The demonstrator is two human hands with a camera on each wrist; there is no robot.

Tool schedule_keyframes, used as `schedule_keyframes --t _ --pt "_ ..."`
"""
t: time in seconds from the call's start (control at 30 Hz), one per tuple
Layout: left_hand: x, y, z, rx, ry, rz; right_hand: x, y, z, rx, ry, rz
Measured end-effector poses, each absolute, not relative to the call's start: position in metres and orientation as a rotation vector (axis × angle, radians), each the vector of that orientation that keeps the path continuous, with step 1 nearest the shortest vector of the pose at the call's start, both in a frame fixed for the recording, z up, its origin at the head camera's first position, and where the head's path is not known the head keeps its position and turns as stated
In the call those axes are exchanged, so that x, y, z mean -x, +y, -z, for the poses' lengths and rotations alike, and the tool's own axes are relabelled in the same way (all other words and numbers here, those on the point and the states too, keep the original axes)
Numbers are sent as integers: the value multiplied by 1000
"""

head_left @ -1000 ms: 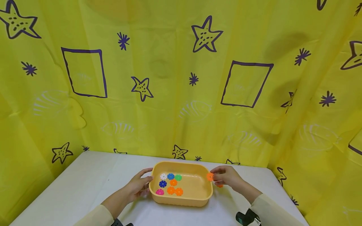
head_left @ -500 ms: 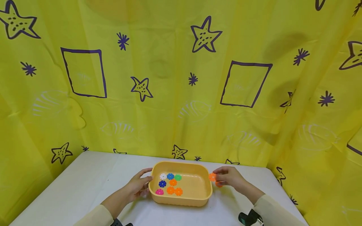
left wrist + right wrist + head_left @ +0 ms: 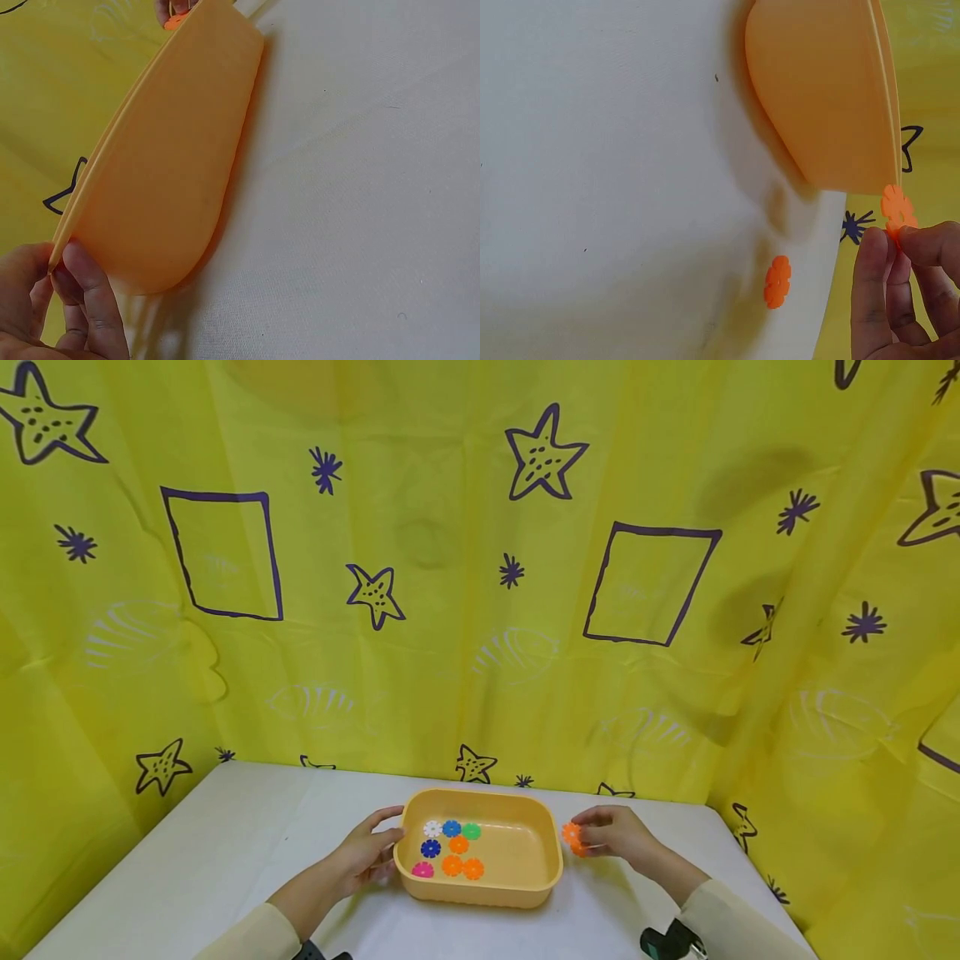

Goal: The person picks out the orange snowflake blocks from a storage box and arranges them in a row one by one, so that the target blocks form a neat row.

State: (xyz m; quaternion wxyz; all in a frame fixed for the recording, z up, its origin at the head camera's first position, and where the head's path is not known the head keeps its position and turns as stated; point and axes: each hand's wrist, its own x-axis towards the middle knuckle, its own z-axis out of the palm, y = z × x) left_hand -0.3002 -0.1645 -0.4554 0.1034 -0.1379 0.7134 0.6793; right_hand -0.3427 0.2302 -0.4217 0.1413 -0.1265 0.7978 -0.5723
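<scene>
A yellow-orange plastic basin (image 3: 517,897) stands on the white table with several notched plastic discs lying in its left half, among them a white disc (image 3: 432,829), a green disc (image 3: 471,832) and a pink disc (image 3: 423,869). My left hand (image 3: 365,852) pinches the basin's left rim between thumb and fingers, as the left wrist view shows. Just outside the right rim, my right hand (image 3: 618,837) pinches an orange snowflake disc (image 3: 897,207) above the table. A second orange disc (image 3: 778,282) lies on the table below that hand.
The white table (image 3: 247,827) reaches back to a yellow curtain (image 3: 435,693) printed with starfish and fish, which hangs behind and at both sides. The basin's raised wall (image 3: 825,97) stands beside the right hand.
My right hand has drawn a little to the right with the orange disc, from over the basin's right rim to just outside it. The left hand and basin stay put.
</scene>
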Motion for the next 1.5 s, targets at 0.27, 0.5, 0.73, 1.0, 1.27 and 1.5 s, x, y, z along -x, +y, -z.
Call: schedule_keyframes --t 0.27,0.5,0.73,1.0,1.27,1.5 --pt "300 -164 457 391 2094 -2035 343 234 425 351 2329 1650" --pt "300 -165 458 378 2086 -2055 344 238 426 338 2361 1643" --pt "300 -165 458 377 2088 -2046 344 243 427 297 2381 1636" --pt "300 -164 457 385 2088 -2039 343 247 427 264 2379 1643" --pt "300 -164 457 382 2088 -2044 345 251 430 231 2401 1629" --pt "301 -163 457 381 2091 -2043 348 257 433 187 2414 1630"
